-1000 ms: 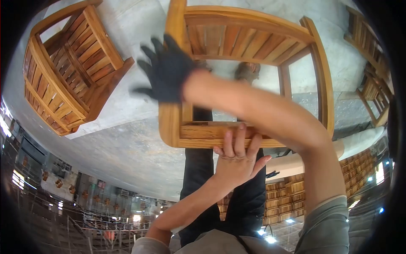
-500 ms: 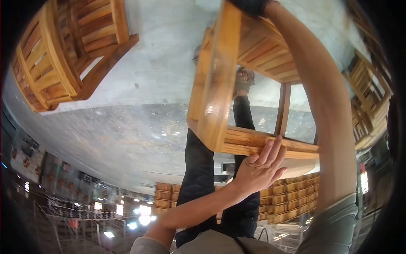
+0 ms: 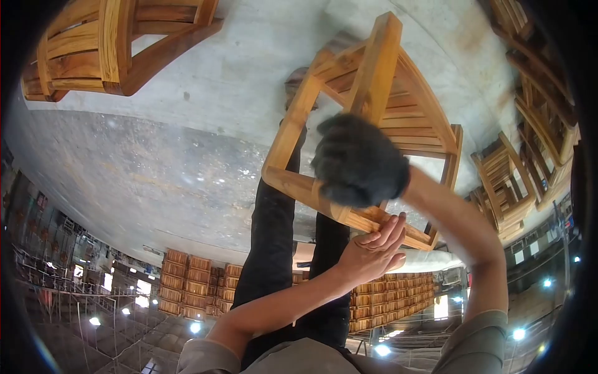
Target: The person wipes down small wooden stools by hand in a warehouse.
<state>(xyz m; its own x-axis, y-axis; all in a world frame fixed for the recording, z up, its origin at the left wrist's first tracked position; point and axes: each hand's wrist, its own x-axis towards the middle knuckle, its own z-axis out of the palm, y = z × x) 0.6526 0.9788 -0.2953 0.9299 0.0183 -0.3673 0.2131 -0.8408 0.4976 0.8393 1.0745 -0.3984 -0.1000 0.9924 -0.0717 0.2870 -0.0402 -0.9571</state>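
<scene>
Presently, one wooden chair point(image 3: 372, 93) extends beneath gloved right grip point(image 3: 360, 161): fingers curled, hold unclear. Left grip point(image 3: 375, 250): fingers outstretched, touching near rail point(image 3: 358, 222).

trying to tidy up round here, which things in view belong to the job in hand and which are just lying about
In the job:
slatted wooden armchair
bare left hand, touching it
gloved right hand, over it

Just about:
slatted chair, upper left
wooden chairs, right
stacked wooden pieces, background

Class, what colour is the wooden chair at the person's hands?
The wooden chair is a warm golden brown; it shows best in the head view.
</scene>
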